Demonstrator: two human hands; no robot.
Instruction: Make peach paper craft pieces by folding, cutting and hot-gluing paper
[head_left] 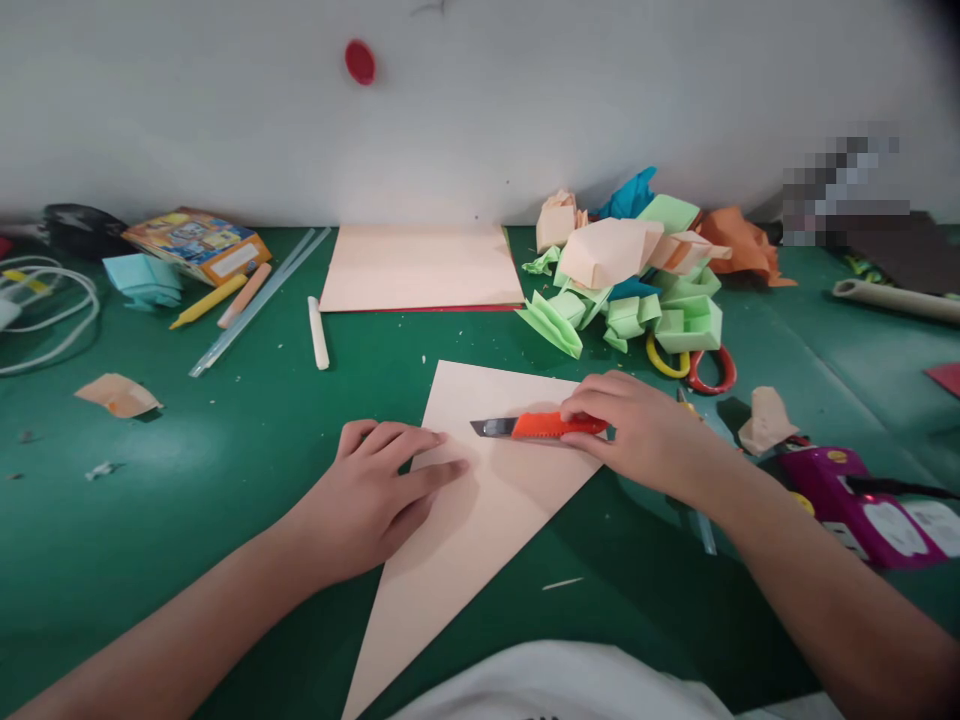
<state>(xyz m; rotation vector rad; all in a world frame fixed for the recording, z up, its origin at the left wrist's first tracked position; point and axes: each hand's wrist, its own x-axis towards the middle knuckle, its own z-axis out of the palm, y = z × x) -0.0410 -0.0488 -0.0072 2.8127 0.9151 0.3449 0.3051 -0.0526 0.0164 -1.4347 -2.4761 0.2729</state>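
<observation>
Pale and plain, a wall [225, 110] rose behind the green table [225, 440], with one red disc [361, 62] on it. On the table, close in front of the person, lay a peach sheet [472, 540], its long point running down toward the bottom of the view. The left hand [375, 490] rested at the sheet's left edge, fingers loosely spread, two fingertips over the paper. The right hand [645, 430] pinched the rear of an orange utility knife [536, 426] between thumb and fingers. The knife lay nearly level over the upper part of the sheet, its bare blade [495, 429] pointing toward the left hand but apart from it; whether the blade touched the paper could not be told.

Beyond, by the wall, sat a stack of peach paper [420, 265], a red edge showing beneath. Left of it lay a white stick [318, 335], clear strips [259, 305], an orange stick [244, 296], a yellow pen [210, 303] and a printed box [196, 243]. Right of the stack, folded papers [611, 250] in green, peach and blue were heaped, with crumpled orange paper [739, 245] beside them. Scissors [729, 370] showed yellow and red handles at the front of the heap. Near the right forearm lay a peach scrap [766, 420] and a purple device [862, 515] with a black cord [900, 487].
</observation>
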